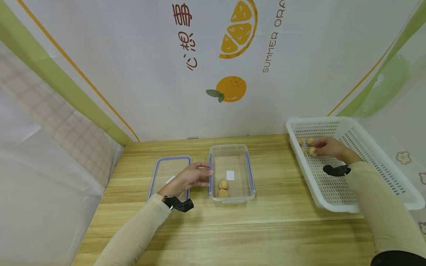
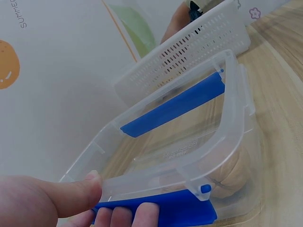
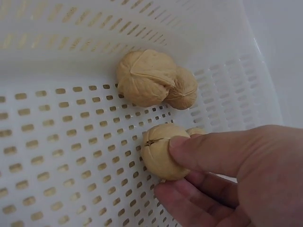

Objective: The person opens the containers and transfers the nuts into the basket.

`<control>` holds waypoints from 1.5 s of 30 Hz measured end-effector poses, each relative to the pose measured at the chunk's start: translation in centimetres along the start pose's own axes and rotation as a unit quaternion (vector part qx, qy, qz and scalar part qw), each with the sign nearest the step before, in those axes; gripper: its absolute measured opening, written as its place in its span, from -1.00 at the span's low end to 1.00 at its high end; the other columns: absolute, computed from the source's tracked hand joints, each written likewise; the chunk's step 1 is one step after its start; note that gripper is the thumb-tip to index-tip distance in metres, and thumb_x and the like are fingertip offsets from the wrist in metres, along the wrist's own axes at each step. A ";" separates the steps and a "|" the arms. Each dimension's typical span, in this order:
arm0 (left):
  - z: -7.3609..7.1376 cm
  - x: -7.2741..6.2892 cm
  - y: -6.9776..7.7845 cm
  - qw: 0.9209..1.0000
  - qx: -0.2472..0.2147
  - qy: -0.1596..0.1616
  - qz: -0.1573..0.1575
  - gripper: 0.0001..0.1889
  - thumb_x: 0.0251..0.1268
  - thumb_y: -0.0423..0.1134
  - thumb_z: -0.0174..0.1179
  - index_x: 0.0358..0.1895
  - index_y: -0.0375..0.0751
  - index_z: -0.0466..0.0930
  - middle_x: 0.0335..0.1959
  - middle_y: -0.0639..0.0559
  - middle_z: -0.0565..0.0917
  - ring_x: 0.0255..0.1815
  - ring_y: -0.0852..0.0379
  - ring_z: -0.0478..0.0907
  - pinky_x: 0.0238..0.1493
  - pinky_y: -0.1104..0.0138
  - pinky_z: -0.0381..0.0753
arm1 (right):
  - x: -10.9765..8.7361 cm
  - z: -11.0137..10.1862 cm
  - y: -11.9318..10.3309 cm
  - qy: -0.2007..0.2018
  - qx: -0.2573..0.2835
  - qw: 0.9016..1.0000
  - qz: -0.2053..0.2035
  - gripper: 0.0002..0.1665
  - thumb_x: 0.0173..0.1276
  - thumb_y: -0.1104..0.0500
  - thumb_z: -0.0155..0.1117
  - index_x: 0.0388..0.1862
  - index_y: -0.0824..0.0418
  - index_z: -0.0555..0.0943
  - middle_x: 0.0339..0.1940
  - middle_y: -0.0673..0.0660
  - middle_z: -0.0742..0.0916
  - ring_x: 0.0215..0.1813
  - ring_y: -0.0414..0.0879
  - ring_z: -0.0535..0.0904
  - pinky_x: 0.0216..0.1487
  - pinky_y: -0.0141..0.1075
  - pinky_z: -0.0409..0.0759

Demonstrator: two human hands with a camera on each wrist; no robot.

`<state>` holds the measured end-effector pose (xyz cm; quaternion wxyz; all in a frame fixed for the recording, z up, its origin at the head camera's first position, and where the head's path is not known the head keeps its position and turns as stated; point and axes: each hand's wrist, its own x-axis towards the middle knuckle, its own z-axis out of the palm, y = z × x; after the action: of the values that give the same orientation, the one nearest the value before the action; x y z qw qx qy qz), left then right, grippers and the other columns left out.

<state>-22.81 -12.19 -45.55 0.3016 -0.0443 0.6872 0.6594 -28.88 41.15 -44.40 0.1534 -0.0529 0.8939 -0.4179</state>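
Observation:
In the right wrist view my right hand pinches a walnut between thumb and fingers, low over the perforated floor of the white plastic basket. Two more walnuts lie against the basket's wall, and a further one is partly hidden behind the held walnut. My left hand holds the near side of a clear plastic food container, thumb at the rim and fingers on its blue latch. Inside that lidless container, two walnuts sit in the front left corner.
Left of the container lies its clear lid with a blue seal, partly under my left forearm. The wooden table ends at a wall covered by a printed cloth. The basket stands at the table's right side.

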 end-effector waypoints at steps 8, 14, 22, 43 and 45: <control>-0.1 0.1 0.0 1.000 0.003 0.003 0.000 -0.52 0.53 -0.41 0.11 0.41 -0.41 0.25 0.03 -0.20 0.53 0.04 -0.07 0.56 0.07 0.08 0.76 | -0.4 -0.8 -0.2 0.030 -0.123 0.992 -0.002 -0.49 0.49 0.24 0.19 0.23 0.62 0.46 0.12 0.60 0.60 0.06 0.35 0.59 -0.09 -0.12 0.71; -0.1 0.1 -0.1 1.000 0.002 0.000 0.001 -0.52 0.54 -0.41 0.10 0.41 -0.42 0.24 0.03 -0.21 0.53 0.04 -0.08 0.57 0.08 0.08 0.76 | -0.8 -1.5 -1.1 0.038 -0.134 0.990 -0.003 -0.44 0.62 0.17 0.02 0.34 0.63 0.37 0.21 0.64 0.52 0.12 0.46 0.55 0.04 0.16 0.68; -0.1 0.1 0.0 1.000 -0.001 -0.004 0.000 -0.53 0.54 -0.42 0.10 0.41 -0.42 0.25 0.00 -0.17 0.53 0.02 -0.05 0.56 0.07 0.09 0.77 | -1.2 -2.1 -2.9 0.053 -0.155 0.987 -0.007 -0.34 0.65 0.08 -0.02 0.46 0.57 0.24 0.35 0.70 0.36 0.34 0.58 0.30 0.20 0.42 0.47; -0.1 -0.1 0.0 1.000 -0.004 -0.010 0.001 -0.52 0.53 -0.42 0.10 0.41 -0.43 0.23 -0.02 -0.17 0.54 0.00 -0.04 0.57 0.10 0.06 0.75 | -2.6 -1.2 -8.0 0.074 -0.236 0.961 -0.125 -0.32 0.57 0.12 0.20 0.42 0.58 0.31 0.38 0.62 0.39 0.39 0.56 0.24 0.37 0.43 0.26; -0.1 0.0 0.0 1.000 -0.004 -0.010 0.002 -0.52 0.53 -0.42 0.10 0.41 -0.43 0.23 -0.01 -0.17 0.53 0.01 -0.04 0.56 0.11 0.05 0.75 | -2.7 -1.0 -8.5 0.073 -0.239 0.959 -0.130 -0.33 0.56 0.14 0.22 0.42 0.57 0.31 0.38 0.61 0.39 0.40 0.54 0.24 0.38 0.41 0.25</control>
<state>-22.79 -12.29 -45.58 0.3063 -0.0375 0.6819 0.6632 -26.92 36.97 -36.70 0.0147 -0.1736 0.9618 -0.2110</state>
